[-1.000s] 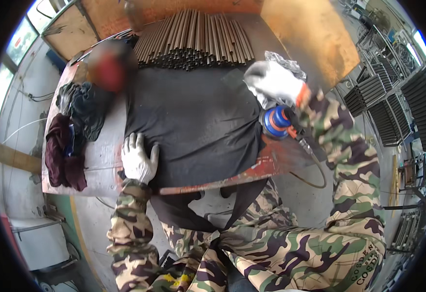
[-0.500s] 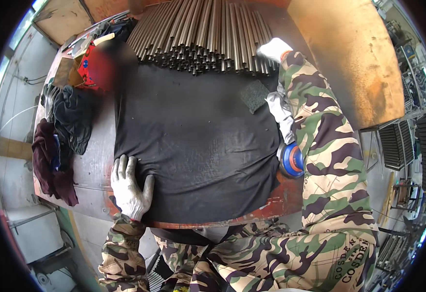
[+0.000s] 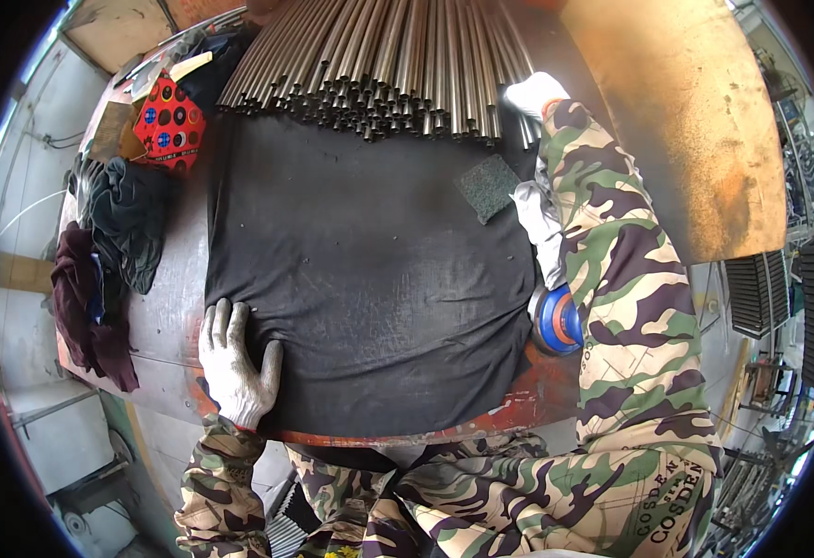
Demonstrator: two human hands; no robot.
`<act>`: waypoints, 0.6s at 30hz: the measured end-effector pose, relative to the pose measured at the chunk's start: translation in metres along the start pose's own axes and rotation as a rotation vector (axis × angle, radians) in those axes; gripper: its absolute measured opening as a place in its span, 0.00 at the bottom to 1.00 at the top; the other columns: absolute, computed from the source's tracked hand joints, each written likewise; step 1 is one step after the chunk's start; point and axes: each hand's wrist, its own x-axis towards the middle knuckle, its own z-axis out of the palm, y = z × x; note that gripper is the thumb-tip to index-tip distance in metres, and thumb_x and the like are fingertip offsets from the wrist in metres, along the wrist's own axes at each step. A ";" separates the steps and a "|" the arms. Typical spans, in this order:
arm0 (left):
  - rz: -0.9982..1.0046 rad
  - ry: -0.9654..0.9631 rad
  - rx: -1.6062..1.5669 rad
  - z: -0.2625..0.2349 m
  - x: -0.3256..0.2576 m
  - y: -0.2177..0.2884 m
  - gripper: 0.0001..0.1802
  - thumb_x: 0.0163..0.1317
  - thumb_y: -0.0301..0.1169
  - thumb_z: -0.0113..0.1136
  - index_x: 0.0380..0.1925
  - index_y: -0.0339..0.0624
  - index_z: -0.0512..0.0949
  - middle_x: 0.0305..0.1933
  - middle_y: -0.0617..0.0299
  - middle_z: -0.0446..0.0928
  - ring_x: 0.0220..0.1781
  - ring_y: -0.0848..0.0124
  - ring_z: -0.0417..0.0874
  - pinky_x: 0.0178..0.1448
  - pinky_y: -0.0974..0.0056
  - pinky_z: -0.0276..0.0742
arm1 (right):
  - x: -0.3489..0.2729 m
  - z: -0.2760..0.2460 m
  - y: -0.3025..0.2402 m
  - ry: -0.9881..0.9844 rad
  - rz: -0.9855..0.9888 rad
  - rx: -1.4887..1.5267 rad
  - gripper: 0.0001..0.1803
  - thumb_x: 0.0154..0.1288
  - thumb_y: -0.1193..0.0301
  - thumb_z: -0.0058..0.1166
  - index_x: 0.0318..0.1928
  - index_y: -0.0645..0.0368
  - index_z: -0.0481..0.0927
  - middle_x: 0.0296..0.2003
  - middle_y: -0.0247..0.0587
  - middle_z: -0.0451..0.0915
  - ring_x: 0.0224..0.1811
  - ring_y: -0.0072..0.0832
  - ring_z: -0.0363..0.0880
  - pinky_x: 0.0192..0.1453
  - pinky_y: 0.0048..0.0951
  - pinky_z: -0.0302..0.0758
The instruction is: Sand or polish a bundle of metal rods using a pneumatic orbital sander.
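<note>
A large bundle of metal tubes lies at the far side of the table, open ends toward me. At its right edge my right hand, in a white glove, closes on a metal tube that stands a little apart from the rest; the fingers are partly hidden. My left hand, also gloved, rests flat with fingers stretched out at the near left edge of the black cloth. A dark green scouring pad lies on the cloth, near my right sleeve.
Beside my right forearm are a white cloth and a blue and orange round disc. Crumpled dark garments and a red patterned box sit on the left. A tan board stands at the right.
A tube at the bundle's right edge now sits apart from the others, under my right hand. My left hand stays flat on the cloth; the whole view has shifted slightly.
</note>
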 end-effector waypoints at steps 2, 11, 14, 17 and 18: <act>-0.005 0.000 -0.007 0.003 0.000 0.001 0.36 0.64 0.33 0.68 0.71 0.34 0.72 0.76 0.35 0.67 0.80 0.36 0.64 0.83 0.39 0.58 | 0.016 0.004 0.007 -0.041 -0.044 -0.111 0.16 0.69 0.63 0.56 0.38 0.63 0.90 0.38 0.56 0.88 0.40 0.46 0.88 0.49 0.43 0.82; -0.009 0.005 0.019 0.005 -0.002 -0.002 0.38 0.61 0.35 0.70 0.71 0.37 0.72 0.76 0.38 0.68 0.80 0.38 0.64 0.83 0.40 0.57 | 0.029 0.006 0.023 -0.200 -0.193 -0.268 0.09 0.64 0.66 0.63 0.42 0.51 0.92 0.42 0.47 0.91 0.46 0.43 0.90 0.53 0.41 0.83; -0.001 0.024 0.003 0.006 0.002 0.002 0.38 0.60 0.36 0.70 0.71 0.38 0.72 0.76 0.39 0.68 0.80 0.39 0.64 0.82 0.40 0.57 | 0.027 0.007 0.065 -0.113 -0.403 -0.180 0.09 0.63 0.70 0.62 0.41 0.49 0.93 0.42 0.45 0.91 0.48 0.42 0.90 0.55 0.40 0.83; -0.022 0.039 0.001 0.003 -0.002 -0.002 0.38 0.60 0.37 0.71 0.70 0.37 0.73 0.76 0.40 0.68 0.79 0.39 0.64 0.82 0.39 0.57 | 0.004 0.004 0.065 0.049 -0.754 0.045 0.07 0.63 0.73 0.58 0.35 0.52 0.89 0.35 0.44 0.89 0.42 0.43 0.89 0.53 0.37 0.84; -0.018 0.039 -0.012 0.004 -0.001 -0.003 0.38 0.60 0.37 0.71 0.70 0.37 0.73 0.76 0.39 0.68 0.79 0.39 0.64 0.82 0.39 0.57 | -0.007 -0.002 0.067 -0.046 -0.532 0.377 0.06 0.61 0.72 0.61 0.37 0.53 0.88 0.32 0.43 0.86 0.38 0.40 0.87 0.48 0.35 0.83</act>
